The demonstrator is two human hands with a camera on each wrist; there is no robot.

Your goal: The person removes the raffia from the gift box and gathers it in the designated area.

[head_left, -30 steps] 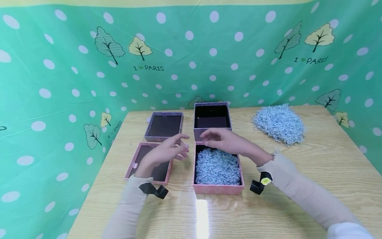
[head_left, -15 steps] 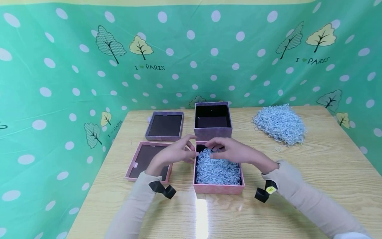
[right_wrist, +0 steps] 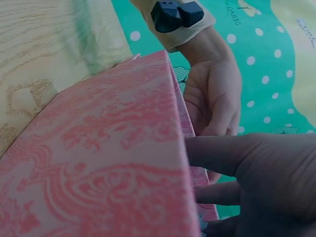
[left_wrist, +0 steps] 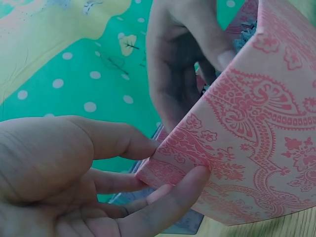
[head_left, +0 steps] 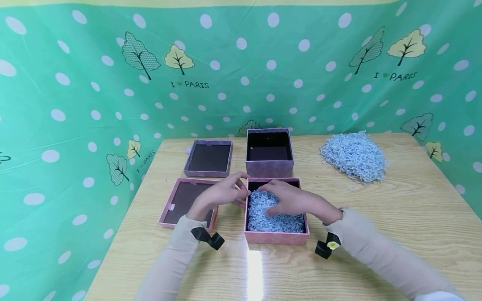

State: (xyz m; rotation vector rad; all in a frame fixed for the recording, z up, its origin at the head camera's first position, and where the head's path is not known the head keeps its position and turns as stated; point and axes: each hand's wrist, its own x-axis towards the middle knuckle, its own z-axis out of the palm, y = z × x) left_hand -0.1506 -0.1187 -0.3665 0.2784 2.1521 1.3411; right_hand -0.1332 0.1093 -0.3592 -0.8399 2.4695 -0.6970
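Note:
The pink box [head_left: 276, 238] stands at the table's middle, filled with blue shredded paper [head_left: 280, 223]. My left hand [head_left: 224, 191] holds the box's far left corner, its digits against the pink patterned outer wall [left_wrist: 252, 133] in the left wrist view. Over the paper lies my right hand [head_left: 291, 197], thumb and forefinger spread apart, touching the shreds inside the box. In the right wrist view its fingers [right_wrist: 217, 150] reach behind the box's wall; their tips are hidden.
Behind the pink box stands a purple box [head_left: 269, 168] with a dark inside. To the left lie a purple lid [head_left: 206, 173] and a pink lid [head_left: 171, 213], both insides up. A pile of blue shredded paper [head_left: 354, 156] lies at the far right.
My left hand has moved right onto the pink box's corner. The right hand has come down and nearer into the paper, its thumb and forefinger spreading wider.

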